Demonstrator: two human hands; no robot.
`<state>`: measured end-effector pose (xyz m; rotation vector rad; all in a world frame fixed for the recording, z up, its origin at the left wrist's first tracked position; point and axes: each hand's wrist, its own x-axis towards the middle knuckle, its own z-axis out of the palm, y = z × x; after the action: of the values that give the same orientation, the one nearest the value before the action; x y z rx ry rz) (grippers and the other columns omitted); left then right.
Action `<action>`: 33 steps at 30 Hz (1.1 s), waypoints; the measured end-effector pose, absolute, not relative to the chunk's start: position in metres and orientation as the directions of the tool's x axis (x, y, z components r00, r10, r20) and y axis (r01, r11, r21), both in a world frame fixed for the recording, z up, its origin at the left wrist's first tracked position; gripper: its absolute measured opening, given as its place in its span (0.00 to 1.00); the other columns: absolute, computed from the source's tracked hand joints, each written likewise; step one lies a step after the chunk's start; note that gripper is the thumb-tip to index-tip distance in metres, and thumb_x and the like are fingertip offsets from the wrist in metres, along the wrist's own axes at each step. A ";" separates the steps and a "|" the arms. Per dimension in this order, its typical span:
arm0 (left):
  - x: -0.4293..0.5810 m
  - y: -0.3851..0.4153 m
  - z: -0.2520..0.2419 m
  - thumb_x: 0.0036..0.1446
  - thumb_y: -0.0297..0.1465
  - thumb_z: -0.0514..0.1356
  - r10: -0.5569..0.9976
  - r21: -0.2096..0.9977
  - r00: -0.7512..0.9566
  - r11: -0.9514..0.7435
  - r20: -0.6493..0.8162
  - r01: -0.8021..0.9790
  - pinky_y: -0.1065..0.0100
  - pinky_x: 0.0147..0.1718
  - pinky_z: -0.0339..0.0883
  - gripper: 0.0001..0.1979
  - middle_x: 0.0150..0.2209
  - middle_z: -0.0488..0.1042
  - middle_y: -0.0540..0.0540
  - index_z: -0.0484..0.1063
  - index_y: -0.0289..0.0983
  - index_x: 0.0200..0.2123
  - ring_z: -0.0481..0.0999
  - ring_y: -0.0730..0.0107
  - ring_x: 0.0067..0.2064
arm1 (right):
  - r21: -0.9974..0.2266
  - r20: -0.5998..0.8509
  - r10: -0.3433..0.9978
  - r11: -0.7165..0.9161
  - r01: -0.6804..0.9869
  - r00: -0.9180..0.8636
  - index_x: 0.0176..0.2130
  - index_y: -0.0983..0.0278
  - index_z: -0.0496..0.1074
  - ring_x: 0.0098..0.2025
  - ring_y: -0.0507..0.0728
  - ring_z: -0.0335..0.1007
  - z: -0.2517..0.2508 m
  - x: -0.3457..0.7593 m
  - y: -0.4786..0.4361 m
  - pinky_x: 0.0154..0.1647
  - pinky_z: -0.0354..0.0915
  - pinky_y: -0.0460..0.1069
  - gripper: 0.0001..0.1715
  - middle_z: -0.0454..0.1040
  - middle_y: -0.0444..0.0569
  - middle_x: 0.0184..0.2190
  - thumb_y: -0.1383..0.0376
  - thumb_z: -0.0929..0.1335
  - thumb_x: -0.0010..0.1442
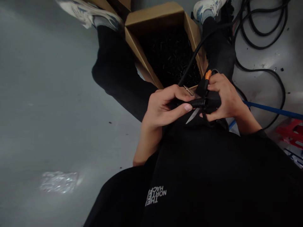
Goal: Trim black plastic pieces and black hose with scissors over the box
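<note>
My left hand [169, 105] is closed, with thumb and fingers pinching a black ribbed cable sleeve [198, 103]. My right hand [223, 96] is closed around a pair of scissors [193, 115] with dark handles. Its two blades stand apart, one above and one below the ribbed sleeve. A black part with an orange end [208, 75] rises beside my right fingertips; whether they grip it I cannot tell. From behind my left hand, a thick black cable [197, 49] runs up to the right. My right palm hides part of the black piece behind the sleeve.
Between the legs stands an open cardboard box [155, 14] holding many small black pieces. Coiled black cable [258, 47] lies on the floor at right, near a blue bar [276, 109] and a red plastic object [292, 130]. A clear plastic bag [59, 182] lies at lower left.
</note>
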<state>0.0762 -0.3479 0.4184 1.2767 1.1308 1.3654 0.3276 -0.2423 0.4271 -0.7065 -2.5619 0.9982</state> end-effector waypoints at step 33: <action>0.073 -0.345 0.403 0.69 0.62 0.69 0.992 0.996 -0.115 -0.062 0.053 -0.070 0.60 0.28 0.83 0.28 0.32 0.82 0.49 0.73 0.45 0.37 0.85 0.64 0.30 | -0.734 -0.159 0.654 0.422 0.532 -0.739 0.43 0.58 0.75 0.47 0.63 0.82 0.450 0.329 -0.248 0.49 0.78 0.56 0.20 0.76 0.45 0.35 0.51 0.79 0.58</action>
<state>0.0731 -0.3453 0.4027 1.1407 1.2090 1.3694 0.3285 -0.2481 0.4496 -1.0585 -2.5184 1.2154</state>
